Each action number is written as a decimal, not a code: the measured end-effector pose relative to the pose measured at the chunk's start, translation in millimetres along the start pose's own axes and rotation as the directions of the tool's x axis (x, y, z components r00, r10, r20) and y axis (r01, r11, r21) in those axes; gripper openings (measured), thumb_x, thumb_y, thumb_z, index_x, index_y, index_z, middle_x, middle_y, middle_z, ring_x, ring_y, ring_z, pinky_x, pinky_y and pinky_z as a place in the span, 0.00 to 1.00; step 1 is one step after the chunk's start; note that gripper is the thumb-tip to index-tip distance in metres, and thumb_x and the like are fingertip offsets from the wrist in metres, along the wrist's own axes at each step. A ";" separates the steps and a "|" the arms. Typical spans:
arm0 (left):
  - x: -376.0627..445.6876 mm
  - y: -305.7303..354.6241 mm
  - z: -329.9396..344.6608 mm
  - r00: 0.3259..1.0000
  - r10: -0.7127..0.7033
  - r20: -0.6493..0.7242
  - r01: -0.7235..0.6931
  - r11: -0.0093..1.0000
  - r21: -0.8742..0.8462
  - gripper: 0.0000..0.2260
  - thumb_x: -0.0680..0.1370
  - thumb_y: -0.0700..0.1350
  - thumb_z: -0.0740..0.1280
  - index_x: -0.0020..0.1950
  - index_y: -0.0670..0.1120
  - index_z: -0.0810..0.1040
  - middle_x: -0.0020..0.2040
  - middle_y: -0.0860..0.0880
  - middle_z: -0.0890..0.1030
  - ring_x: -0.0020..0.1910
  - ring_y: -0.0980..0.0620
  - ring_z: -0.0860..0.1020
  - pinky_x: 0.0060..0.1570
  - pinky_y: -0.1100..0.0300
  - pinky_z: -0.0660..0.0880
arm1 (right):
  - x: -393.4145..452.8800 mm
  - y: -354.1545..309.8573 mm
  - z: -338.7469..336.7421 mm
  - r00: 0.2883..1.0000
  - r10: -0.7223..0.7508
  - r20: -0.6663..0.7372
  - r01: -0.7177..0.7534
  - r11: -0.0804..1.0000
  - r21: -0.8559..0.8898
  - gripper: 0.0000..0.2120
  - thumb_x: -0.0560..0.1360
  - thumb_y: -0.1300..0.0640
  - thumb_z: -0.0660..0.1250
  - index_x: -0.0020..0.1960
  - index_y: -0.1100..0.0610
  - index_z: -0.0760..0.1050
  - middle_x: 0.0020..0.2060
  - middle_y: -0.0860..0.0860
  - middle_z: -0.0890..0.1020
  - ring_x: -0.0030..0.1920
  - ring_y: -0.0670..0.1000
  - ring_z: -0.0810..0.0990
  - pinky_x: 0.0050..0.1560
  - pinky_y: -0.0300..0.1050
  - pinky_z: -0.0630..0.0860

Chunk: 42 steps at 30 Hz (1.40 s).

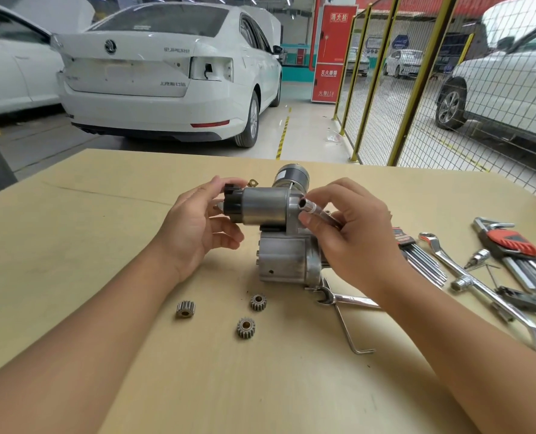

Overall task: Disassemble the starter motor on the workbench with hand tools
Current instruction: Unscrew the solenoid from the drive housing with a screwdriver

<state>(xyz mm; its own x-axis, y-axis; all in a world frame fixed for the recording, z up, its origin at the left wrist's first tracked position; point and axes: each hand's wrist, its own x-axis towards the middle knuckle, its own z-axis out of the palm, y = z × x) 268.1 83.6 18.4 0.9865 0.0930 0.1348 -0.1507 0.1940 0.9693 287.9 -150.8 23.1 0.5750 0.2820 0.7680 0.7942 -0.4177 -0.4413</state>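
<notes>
Where the tan workbench fills the lower frame, its surface is a flat sheet with a faint seam running across the left side. Beyond it, in the upper frame, a garage floor holds a white sedan at upper left, a red fire cabinet at top centre, and yellow-framed mesh fencing at upper right.

At centre frame the starter motor stands on the bench. The left hand grips the black end of its upper cylinder, fingers curled around it. The right hand pinches a socket driver whose tip sits against the housing beside that cylinder.

Three small gears lie loose below the motor. Hex key sets and wrenches lie at right; an open-end spanner is partly covered by the right forearm. The driver's handle is hidden inside the right hand, and the fastener itself cannot be made out.
</notes>
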 end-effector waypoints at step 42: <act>0.7 -3.9 -2.1 0.998 0.006 0.059 -0.003 0.999 -0.044 0.16 0.77 0.51 0.65 0.60 0.47 0.84 0.53 0.40 0.77 0.32 0.42 0.77 0.34 0.53 0.78 | 0.9 -5.3 -3.2 0.953 0.294 0.076 -0.301 0.948 0.107 0.08 0.71 0.44 0.74 0.41 0.46 0.77 0.35 0.44 0.79 0.31 0.41 0.74 0.32 0.36 0.67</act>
<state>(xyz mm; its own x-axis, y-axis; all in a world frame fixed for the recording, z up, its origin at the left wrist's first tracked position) 269.2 85.0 14.3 0.9877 0.0360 0.1523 -0.1565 0.2370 0.9588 283.6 -151.1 27.7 0.7962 0.2111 0.5669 0.6006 -0.3882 -0.6990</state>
